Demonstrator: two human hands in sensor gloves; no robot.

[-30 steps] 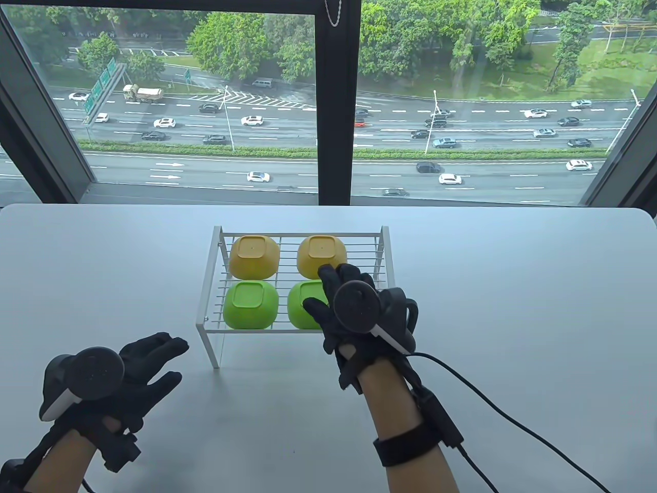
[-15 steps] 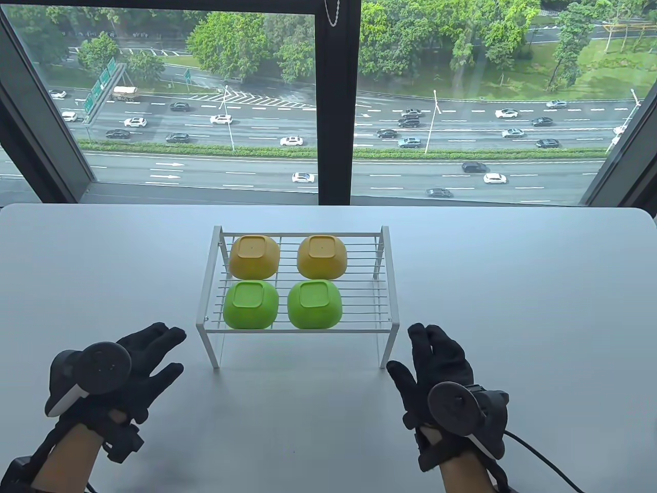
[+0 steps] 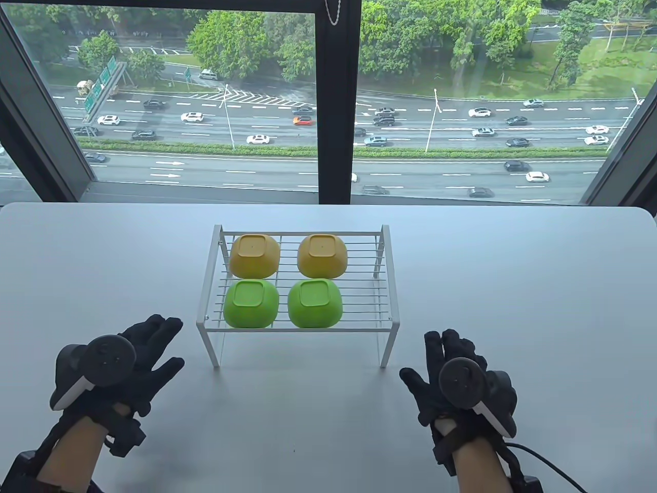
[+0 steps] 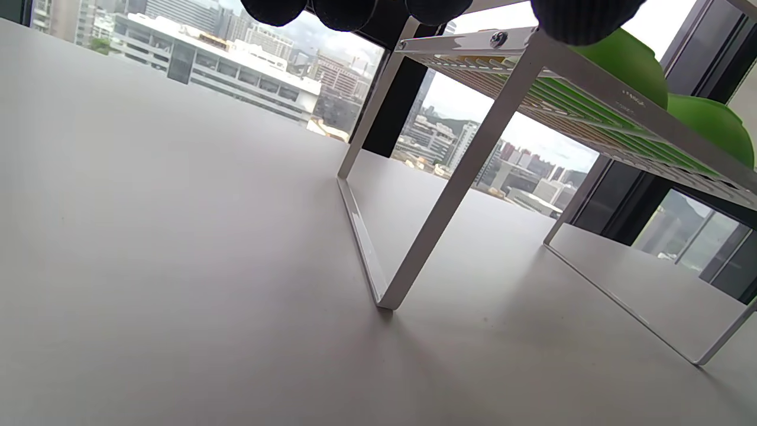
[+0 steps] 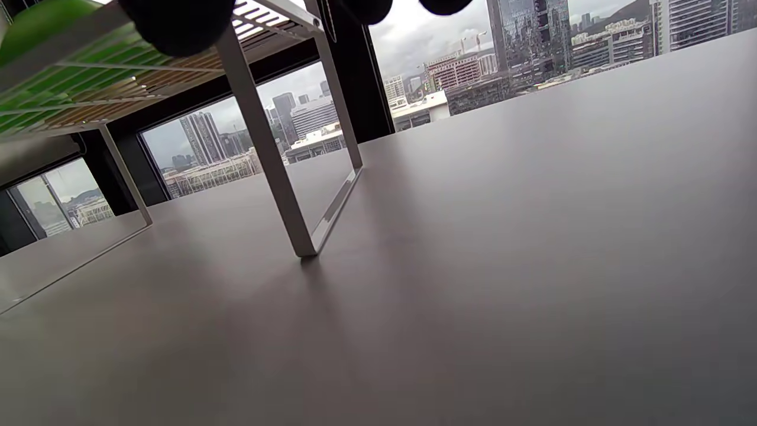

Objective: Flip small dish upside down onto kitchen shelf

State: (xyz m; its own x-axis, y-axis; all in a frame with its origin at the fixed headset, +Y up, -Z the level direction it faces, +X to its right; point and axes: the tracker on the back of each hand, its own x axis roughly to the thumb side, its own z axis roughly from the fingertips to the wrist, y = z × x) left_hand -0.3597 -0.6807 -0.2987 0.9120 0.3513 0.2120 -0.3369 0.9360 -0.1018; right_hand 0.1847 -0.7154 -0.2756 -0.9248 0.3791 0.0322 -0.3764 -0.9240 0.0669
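A white wire kitchen shelf (image 3: 390, 287) stands mid-table. On it, upside down, sit two yellow small dishes (image 3: 254, 256) (image 3: 322, 256) at the back and two green ones (image 3: 251, 304) (image 3: 314, 303) in front. My left hand (image 3: 154, 349) is open and empty on the table left of the shelf. My right hand (image 3: 441, 359) is open and empty on the table right of the shelf's front leg. In the left wrist view the shelf leg (image 4: 449, 195) and green dishes (image 4: 633, 65) show. In the right wrist view a shelf leg (image 5: 266, 154) shows.
The white table (image 3: 513, 267) stretches wide on both sides of the shelf, up to the window (image 3: 339, 102) at the back. A black cable (image 3: 554, 465) runs from my right wrist toward the front right edge.
My right hand has let go of the front right green dish and drawn back to the table right of the shelf. My left hand shifted slightly.
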